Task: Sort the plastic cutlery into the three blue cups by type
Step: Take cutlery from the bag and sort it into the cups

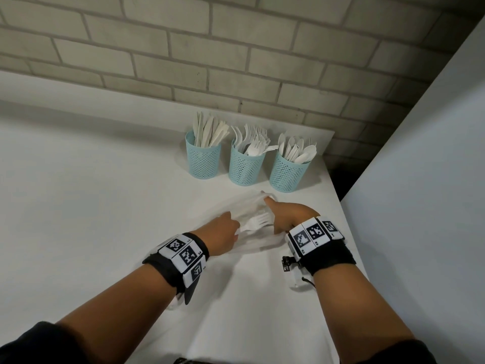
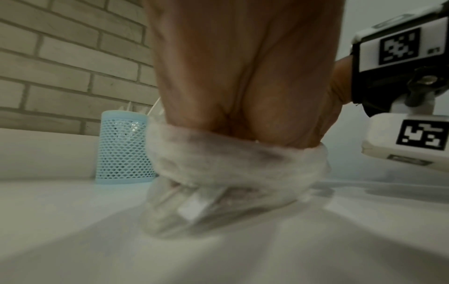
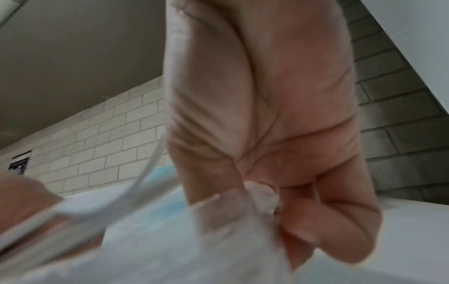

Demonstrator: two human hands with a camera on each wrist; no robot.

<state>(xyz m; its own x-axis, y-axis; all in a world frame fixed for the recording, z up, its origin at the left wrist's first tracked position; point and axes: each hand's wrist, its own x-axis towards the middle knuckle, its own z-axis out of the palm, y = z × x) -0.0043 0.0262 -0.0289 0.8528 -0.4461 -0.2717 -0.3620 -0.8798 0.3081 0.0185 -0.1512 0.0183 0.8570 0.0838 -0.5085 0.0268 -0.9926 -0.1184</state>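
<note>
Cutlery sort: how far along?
Mostly done: the left cup holds knives, the middle cup forks, the right cup spoons, all well filled. In hand: the left hand reaches into a clear plastic bag and holds a fork, while the right hand grips the bag's edge. Left: that fork goes to the middle cup; whether more remains in the bag is unclear.

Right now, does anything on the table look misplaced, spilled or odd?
Nothing is spilled. The three blue cups stand upright, holding knives, forks and spoons separately. One fork is still unsorted, lying in a clear plastic bag that the left hand and right hand both hold.
</note>
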